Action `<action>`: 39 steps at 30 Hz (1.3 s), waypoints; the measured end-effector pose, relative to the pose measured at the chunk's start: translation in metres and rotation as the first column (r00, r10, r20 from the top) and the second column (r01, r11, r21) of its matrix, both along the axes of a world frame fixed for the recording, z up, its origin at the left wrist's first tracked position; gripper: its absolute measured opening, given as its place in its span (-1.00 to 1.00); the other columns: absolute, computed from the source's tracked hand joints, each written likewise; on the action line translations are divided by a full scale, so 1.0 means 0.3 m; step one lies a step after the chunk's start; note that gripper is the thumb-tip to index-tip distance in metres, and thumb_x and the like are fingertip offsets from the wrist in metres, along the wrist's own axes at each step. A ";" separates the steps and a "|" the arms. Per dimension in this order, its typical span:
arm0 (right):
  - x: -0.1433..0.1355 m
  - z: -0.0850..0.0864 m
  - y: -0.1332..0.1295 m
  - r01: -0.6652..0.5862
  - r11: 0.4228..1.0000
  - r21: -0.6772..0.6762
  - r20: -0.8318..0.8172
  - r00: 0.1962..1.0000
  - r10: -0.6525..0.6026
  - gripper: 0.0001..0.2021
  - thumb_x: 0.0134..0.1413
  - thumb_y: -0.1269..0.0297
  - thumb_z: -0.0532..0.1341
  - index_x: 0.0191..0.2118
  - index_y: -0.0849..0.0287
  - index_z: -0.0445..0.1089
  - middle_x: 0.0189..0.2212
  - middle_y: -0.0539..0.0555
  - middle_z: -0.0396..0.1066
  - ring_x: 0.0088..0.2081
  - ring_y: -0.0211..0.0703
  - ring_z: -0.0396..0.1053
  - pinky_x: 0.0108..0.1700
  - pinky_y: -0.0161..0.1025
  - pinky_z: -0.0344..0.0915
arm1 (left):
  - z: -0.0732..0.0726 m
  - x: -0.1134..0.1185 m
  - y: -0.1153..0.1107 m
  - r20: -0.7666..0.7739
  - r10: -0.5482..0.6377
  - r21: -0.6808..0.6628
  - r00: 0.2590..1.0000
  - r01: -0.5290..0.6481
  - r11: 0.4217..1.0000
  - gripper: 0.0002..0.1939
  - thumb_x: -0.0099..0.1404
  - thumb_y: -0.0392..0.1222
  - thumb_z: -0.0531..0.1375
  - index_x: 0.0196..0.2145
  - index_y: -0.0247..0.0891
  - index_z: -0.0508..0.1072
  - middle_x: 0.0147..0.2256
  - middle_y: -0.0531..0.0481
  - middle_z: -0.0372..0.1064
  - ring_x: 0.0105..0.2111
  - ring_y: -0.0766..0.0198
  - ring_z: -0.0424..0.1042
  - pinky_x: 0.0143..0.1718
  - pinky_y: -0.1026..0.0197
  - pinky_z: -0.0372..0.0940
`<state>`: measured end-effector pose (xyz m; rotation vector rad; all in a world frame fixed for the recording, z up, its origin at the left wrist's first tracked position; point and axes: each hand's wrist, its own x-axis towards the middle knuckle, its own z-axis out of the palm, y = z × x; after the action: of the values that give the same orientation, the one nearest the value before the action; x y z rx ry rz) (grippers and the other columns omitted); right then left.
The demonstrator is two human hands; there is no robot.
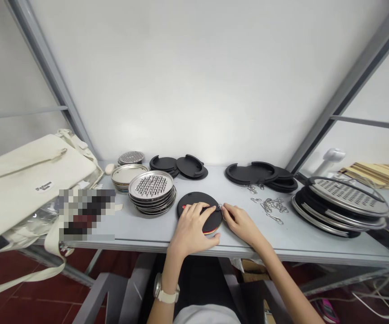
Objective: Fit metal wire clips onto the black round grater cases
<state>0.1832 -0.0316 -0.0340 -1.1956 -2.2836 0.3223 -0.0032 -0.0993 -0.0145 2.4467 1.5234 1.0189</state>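
Observation:
A round black disc (196,198) with a red mark and a coloured lower rim lies flat on the table before me. My left hand (192,225) rests over it with fingertips on its top and the thumb stretched apart. At the disc's right edge, my right hand (238,222) pinches a small metal wire clip (220,206), mostly hidden by the fingers. Loose metal wire clips (273,205) lie in a pile to the right. Left of the disc stands a stack of round metal graters (151,185).
Round metal plates (130,172) and black holders (191,166) stand at the back, with more black holders (253,173) behind the clips. A stack of graters in black holders (343,198) stands right. A cream bag (35,180) lies left; wooden boards (366,174) lie far right.

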 end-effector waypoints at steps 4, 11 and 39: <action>-0.001 0.002 0.000 -0.004 1.000 0.000 -0.012 1.000 0.004 -0.71 0.31 0.24 -0.11 -0.45 0.10 0.16 -0.55 0.00 0.30 -0.46 -0.14 0.29 -0.37 -0.26 0.11 | -0.009 -0.001 0.009 -0.006 0.013 -0.008 1.000 -0.013 1.000 -0.37 0.08 -0.06 0.28 0.12 -0.09 0.27 0.01 -0.03 0.27 -0.01 0.06 0.26 0.07 0.00 0.11; -0.001 0.004 -0.003 -0.002 1.000 -0.009 -0.019 1.000 0.002 -0.71 0.30 0.24 -0.11 -0.45 0.10 0.16 -0.55 0.00 0.29 -0.46 -0.15 0.28 -0.37 -0.26 0.10 | -0.010 -0.001 0.017 -0.018 -0.012 0.022 1.000 0.013 1.000 -0.44 0.16 -0.16 0.22 0.13 -0.14 0.26 0.02 -0.04 0.28 0.01 0.11 0.27 0.08 0.05 0.11; 0.015 0.010 -0.010 0.102 0.991 -0.083 -0.358 0.925 -0.125 -0.66 0.31 0.12 -0.08 -0.50 0.11 -0.02 -0.60 -0.11 0.01 -0.52 -0.27 0.06 -0.42 -0.29 0.03 | 0.076 -0.052 -0.036 0.526 -0.022 -0.035 0.850 0.047 0.998 -0.44 0.18 -0.29 0.19 0.14 -0.13 0.22 0.05 -0.03 0.32 0.04 0.20 0.32 0.12 0.13 0.21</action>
<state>0.1876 -0.0346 -0.0309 -1.1831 -1.8900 0.5279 -0.0187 -0.1101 0.0084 1.9160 1.2868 1.4705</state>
